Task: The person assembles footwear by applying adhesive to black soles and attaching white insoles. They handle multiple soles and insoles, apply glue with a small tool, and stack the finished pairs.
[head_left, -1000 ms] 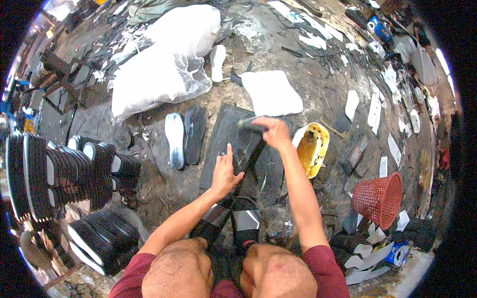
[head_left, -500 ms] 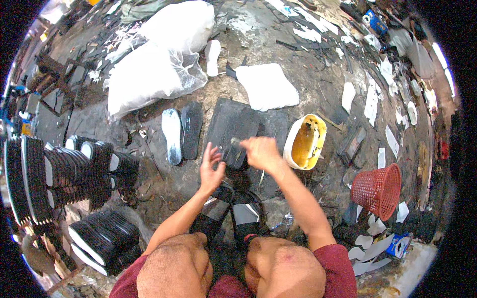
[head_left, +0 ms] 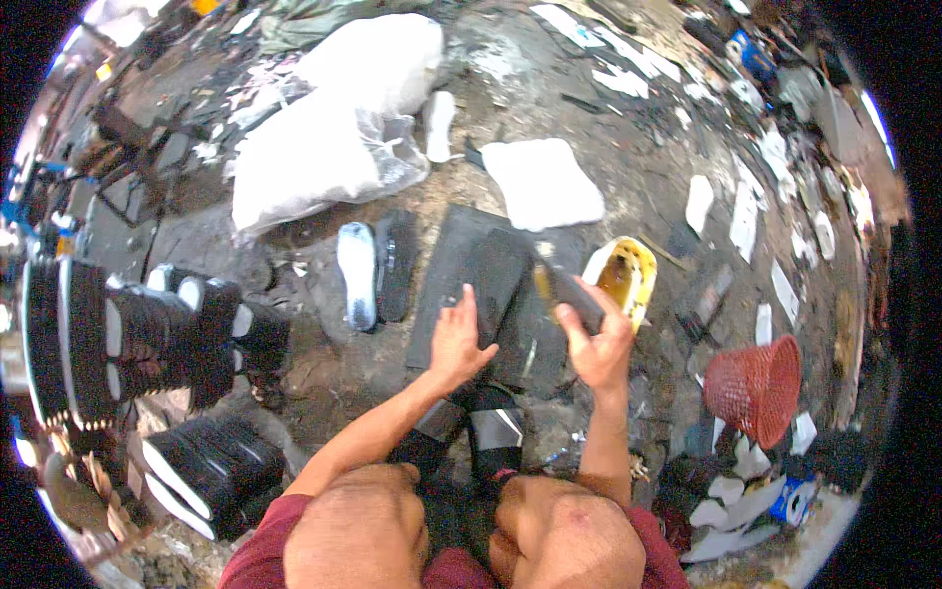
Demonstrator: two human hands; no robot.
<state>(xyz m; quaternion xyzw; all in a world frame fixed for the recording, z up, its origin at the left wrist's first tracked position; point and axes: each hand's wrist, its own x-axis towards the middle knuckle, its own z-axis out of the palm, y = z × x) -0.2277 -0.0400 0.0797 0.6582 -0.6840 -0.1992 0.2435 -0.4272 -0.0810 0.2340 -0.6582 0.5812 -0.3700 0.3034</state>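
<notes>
In the head view, the left hand (head_left: pixel 458 339) lay flat, fingers spread, pressing on a dark sole piece (head_left: pixel 498 285) that rested on a black mat (head_left: pixel 446 285) on the floor. The right hand (head_left: pixel 596 344) was closed around a brush (head_left: pixel 567 294), held just above the mat beside a yellow tub (head_left: pixel 628 275). A red basket (head_left: pixel 758 388) stood well apart, to the right.
</notes>
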